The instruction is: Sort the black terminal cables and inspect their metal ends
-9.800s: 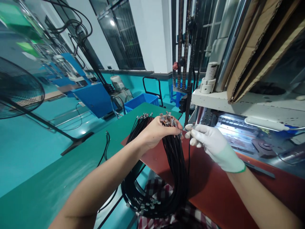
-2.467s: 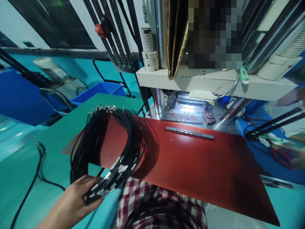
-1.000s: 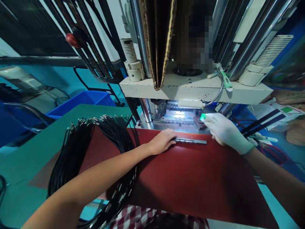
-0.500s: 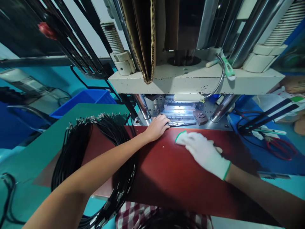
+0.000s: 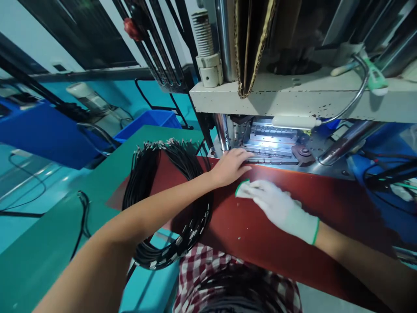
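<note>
My left hand [image 5: 230, 167] is bare, its fingers stretched out over the front left edge of the lit metal mould [image 5: 272, 141]. Whether the fingertips press on the mould's front bar, I cannot tell. A white work glove covers my right hand [image 5: 278, 208], which lies low over the red-brown mat [image 5: 260, 243]. Bunched under its fingers is a second white glove [image 5: 243, 189] with a green-edged cuff, mostly hidden by the hand. Small pale specks dot the mat in front of it.
A thick bundle of black cables [image 5: 141, 182] lies left, beside my forearm. The press's cream plate [image 5: 234, 100] hangs over the mould, between steel posts [image 5: 223, 132]. A white lamp [image 5: 295, 122] lights the mould. More black cables [image 5: 244, 291] rest on my lap.
The view has swung left. My right hand has slid the bunched glove leftward across the mat, and specks now show nearer me. My left hand's fingers have spread a little.
</note>
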{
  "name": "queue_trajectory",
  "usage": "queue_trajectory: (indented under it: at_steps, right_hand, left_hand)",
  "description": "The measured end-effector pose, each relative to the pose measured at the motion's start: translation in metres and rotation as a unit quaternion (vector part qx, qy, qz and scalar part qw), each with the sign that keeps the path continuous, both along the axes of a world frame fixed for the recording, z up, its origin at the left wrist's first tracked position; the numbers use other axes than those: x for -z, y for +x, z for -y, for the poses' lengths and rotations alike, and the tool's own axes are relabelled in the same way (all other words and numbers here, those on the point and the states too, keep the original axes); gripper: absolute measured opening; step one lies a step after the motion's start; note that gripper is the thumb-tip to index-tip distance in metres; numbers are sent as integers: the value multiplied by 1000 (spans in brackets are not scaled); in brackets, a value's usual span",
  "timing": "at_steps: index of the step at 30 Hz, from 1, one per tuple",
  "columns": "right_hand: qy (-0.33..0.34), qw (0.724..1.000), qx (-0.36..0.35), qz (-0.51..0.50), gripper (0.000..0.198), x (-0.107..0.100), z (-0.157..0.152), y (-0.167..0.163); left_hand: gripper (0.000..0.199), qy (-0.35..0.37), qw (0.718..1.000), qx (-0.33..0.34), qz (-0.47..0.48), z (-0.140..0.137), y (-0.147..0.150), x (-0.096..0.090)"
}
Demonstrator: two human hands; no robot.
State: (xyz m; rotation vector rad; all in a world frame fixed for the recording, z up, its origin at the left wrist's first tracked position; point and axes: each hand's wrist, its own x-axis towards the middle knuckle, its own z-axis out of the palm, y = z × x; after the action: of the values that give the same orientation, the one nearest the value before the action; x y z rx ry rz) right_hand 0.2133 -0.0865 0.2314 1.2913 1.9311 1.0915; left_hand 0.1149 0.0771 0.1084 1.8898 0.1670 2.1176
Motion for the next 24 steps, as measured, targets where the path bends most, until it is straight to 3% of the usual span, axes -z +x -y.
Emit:
queue_trajectory:
  at_steps: [2,5,7,9,11,14,16,18,21,23,24]
  right_hand:
    - [23,1000,-12,-13,43,-14,1,0]
    - [95,995,-14,-3,42,-29,-5,3]
    - [114,993,-5,17,42,-22,-10,4]
    - [86,996,2,35,42,-3,-15,3]
    - [31,998,5,51,42,24,-15,-2]
    - [-47,996,14,75,46,65,-3,-12]
    - [-82,995,23,60,46,89,10,-17]
    - [-148,988,29,15,41,108,19,-23]
    - [-261,964,2,-54,36,115,3,-35]
    - [-258,964,-29,-66,40,102,-34,-47]
    - [-215,974,-33,-69,43,93,-58,-52]
  left_hand:
    - [29,-34,999,10,35,22,-26,55]
    - [30,-183,983,-7,-12,61,-49,149]
    - [48,-249,966,-4,-75,85,-46,199]
    - [61,-286,949,-2,-136,103,-32,229]
    - [62,-307,932,-9,-194,113,-14,240]
    - [30,-321,917,-8,-237,116,-3,238]
    - [15,-334,922,34,-194,114,-16,235]
    - [21,-361,922,111,-86,110,-45,233]
    - [29,-399,887,213,94,105,-97,231]
    - [30,-404,865,249,162,100,-124,229]
    - [30,-403,859,261,177,98,-133,228]
